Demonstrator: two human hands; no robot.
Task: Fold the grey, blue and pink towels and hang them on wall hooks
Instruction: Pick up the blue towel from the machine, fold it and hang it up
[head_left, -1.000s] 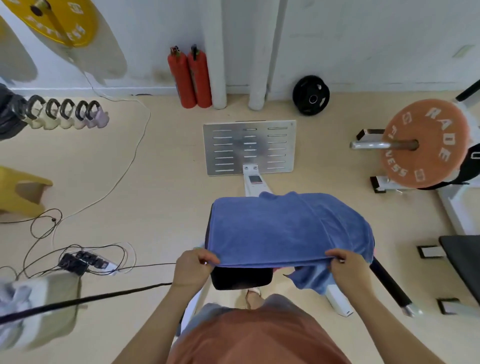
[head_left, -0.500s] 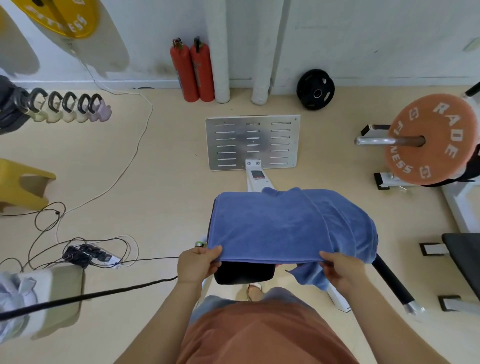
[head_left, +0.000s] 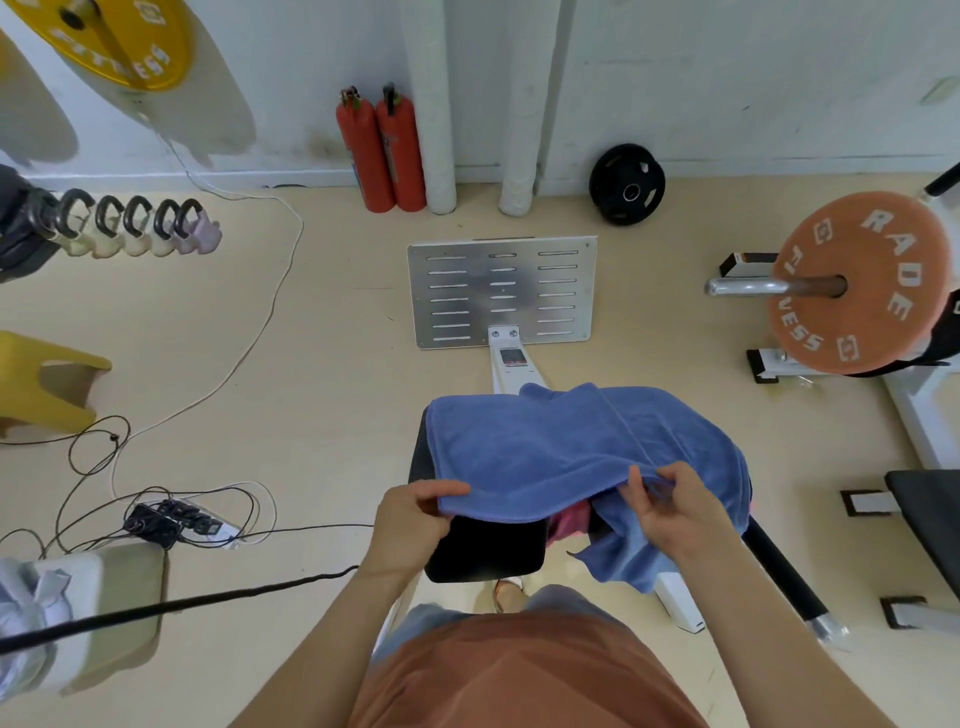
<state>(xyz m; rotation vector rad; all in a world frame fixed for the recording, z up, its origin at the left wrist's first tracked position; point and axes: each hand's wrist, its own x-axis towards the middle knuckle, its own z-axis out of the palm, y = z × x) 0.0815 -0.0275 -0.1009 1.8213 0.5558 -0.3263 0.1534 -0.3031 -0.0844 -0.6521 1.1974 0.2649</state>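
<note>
Folding blue towel (head_left: 571, 447)
Left hand (head_left: 415, 514) and right hand (head_left: 675, 514) pinch near hem; align 2 corners before creasing.

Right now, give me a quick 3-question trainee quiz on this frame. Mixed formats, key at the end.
1. True or false: the left hand and the right hand each have a grip on the near edge of the blue terry towel, which lies over the black padded bench seat.
2. How many red cylinder fire extinguishers are in view? A) one B) two C) three
3. What colour is the fabric patch that shows under the towel's near edge, between the hands?

Key: 1 true; 2 B; 3 pink.
</note>
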